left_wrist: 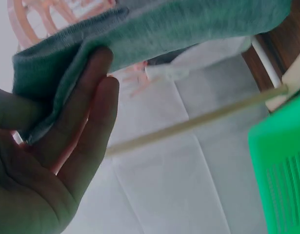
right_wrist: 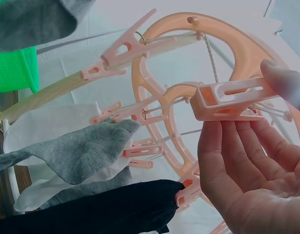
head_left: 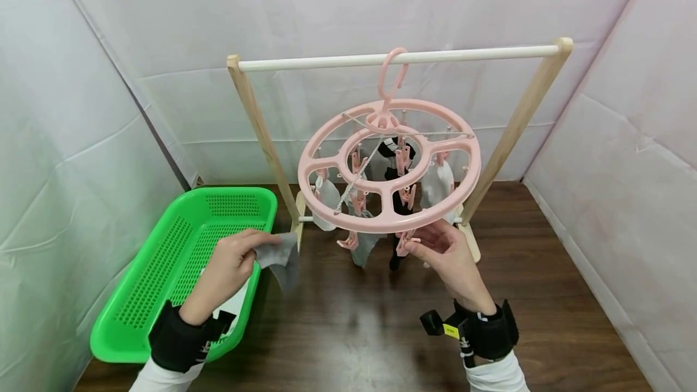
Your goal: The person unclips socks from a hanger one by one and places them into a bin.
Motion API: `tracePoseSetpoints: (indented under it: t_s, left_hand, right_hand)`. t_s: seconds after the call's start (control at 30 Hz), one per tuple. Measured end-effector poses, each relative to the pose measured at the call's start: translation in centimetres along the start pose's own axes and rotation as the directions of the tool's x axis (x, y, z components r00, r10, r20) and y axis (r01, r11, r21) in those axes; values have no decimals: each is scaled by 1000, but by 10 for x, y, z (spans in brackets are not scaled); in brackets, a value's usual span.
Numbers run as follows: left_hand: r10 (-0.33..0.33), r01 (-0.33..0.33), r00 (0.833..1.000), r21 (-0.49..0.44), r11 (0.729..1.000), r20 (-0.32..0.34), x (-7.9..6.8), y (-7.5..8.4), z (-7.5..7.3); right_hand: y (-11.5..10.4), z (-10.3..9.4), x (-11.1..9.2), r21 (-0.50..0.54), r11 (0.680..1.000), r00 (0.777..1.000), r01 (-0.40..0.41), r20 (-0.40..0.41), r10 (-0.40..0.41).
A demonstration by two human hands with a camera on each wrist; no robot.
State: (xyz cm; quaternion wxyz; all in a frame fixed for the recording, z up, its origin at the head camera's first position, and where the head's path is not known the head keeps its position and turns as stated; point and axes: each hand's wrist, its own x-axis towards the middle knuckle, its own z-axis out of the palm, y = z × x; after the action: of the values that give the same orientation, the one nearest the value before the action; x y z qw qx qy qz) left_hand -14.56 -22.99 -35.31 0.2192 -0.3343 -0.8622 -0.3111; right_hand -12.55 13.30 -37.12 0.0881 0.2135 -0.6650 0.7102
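Note:
My left hand [head_left: 231, 266] pinches a grey sock [head_left: 283, 260] by its cuff, beside the green basket. In the left wrist view, the thumb is inside the opening of the sock [left_wrist: 179, 36] and the fingers lie outside. At the front rim of the round pink drying hanger [head_left: 389, 222], my right hand [head_left: 451, 262] pinches a pink clothespin [right_wrist: 232, 100] between thumb and fingers. No cloth shows in that clothespin. A second front clothespin [head_left: 350, 241] hangs to its left. Other clips hold a grey sock [right_wrist: 91, 151], a black sock [right_wrist: 91, 207] and white socks.
The hanger's hook [head_left: 385, 77] sits over a white rod [head_left: 316, 63] on a wooden stand [head_left: 256, 114]. At the left stands a green basket [head_left: 136, 295] with white cloth [head_left: 235, 304] inside. Pale fabric walls surround the dark wooden floor [head_left: 348, 331].

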Motion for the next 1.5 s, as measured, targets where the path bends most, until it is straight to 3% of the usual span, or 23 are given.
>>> tracePoseSetpoints:
  t_s: [0.17,0.3,0.4,0.5,0.77,1.03,1.17,1.33,1.5]
  left_hand:
    - [-45,47,995,19,999,-87,-8,-17,-9]
    - [-88,118,979,159,980,-183,-44,-112,18]
    - [-150,220,959,293,931,-242,-74,-193,41]
    - [-229,304,939,308,902,-255,-89,-222,42]
    - [-331,402,909,322,857,-253,-102,-235,32]
    - [-376,434,899,329,839,-226,-104,-235,29]
    - [-380,430,901,333,839,-208,-103,-232,31]
    - [-354,396,918,333,856,-181,-103,-235,44]
    - [-324,362,932,336,870,-163,-100,-228,58]
  right_hand:
    - [0,-1,-2,9,1000,999,-23,-25,23]
    - [1,-3,-3,30,999,998,-26,-49,27]
    - [2,-4,-3,36,999,998,-27,-55,29]
    - [4,-5,-2,45,999,999,-31,-39,32]
    - [4,-6,-4,103,994,999,-27,-18,29]
    - [14,-10,-9,65,994,996,-87,5,87]
    - [24,-11,-12,6,995,995,-97,-7,97]
    - [39,-10,-13,-91,992,995,-89,-43,86]
    - [55,-8,-8,-150,989,998,-19,-59,10]
